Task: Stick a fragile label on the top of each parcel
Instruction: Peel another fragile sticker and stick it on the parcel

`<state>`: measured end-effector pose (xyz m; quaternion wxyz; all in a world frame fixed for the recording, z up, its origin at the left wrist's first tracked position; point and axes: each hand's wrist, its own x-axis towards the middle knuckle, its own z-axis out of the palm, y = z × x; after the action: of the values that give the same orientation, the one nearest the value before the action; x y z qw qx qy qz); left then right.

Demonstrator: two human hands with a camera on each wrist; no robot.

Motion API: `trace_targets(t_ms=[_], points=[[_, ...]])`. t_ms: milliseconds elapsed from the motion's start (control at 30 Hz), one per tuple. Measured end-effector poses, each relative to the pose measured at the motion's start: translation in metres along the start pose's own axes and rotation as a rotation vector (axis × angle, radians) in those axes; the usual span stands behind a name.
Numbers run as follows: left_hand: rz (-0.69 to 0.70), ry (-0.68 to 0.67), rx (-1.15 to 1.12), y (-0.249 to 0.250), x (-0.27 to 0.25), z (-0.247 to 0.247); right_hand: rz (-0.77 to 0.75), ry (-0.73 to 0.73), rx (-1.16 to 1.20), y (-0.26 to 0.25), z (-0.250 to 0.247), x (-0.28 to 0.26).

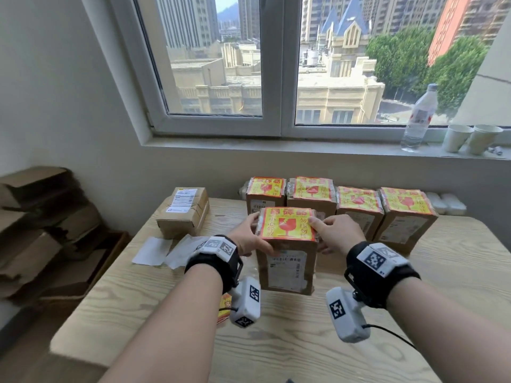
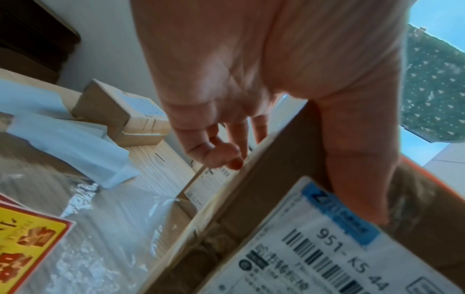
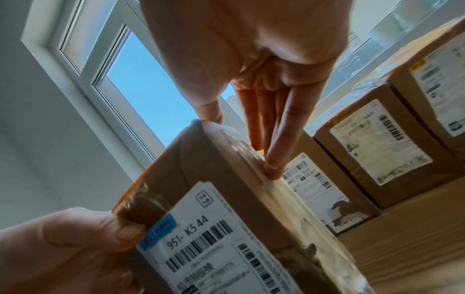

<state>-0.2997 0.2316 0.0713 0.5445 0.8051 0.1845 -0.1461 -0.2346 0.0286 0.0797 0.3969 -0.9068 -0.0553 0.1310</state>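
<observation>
Wooden table (image 1: 276, 341): both hands grip labelled parcel (image 1: 287, 272) (base hidden).

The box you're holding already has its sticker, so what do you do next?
Probably set the held parcel beside the four labelled parcels at the back: both hands grip it, and its fragile label already lies flat on top. The unlabelled parcels come next.

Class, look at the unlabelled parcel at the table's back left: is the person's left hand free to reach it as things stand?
Probably not at once: the left hand grips the labelled parcel, though only backing papers lie between it and the unlabelled parcel.
</observation>
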Motion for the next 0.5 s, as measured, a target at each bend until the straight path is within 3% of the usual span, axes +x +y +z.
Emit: trace_targets(t_ms=[500], points=[[-0.051, 0.133, -0.117, -0.019, -0.011, -0.114, -0.135, -0.076, 0.122, -0.098, 0.064, 0.033]])
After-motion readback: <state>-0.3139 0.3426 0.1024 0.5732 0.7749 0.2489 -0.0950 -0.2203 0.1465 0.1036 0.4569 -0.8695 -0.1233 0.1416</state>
